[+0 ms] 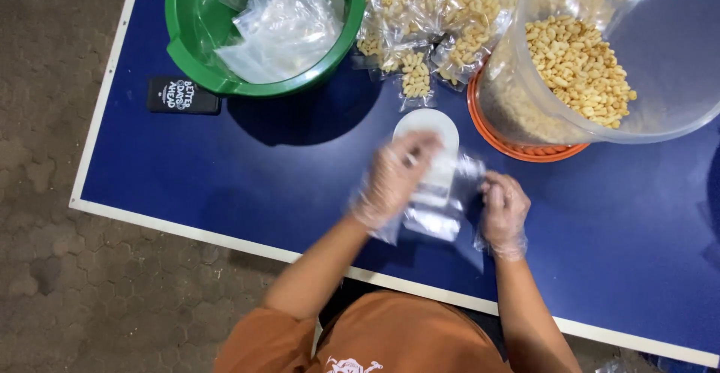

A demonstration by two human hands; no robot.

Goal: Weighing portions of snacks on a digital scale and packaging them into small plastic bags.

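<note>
The table (225, 170) is deep blue with a white edge, and the bucket (196, 58) on it is bright green. Pale yellow puffed snacks (577, 65) fill a clear tub (675, 65) resting on an orange lid (525, 148). The blurred dish (427, 124) looks white, the small case (182, 95) black.

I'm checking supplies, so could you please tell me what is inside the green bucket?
The green bucket holds a heap of empty clear plastic bags. Whatever lies beneath them on the bottom is covered.
</note>
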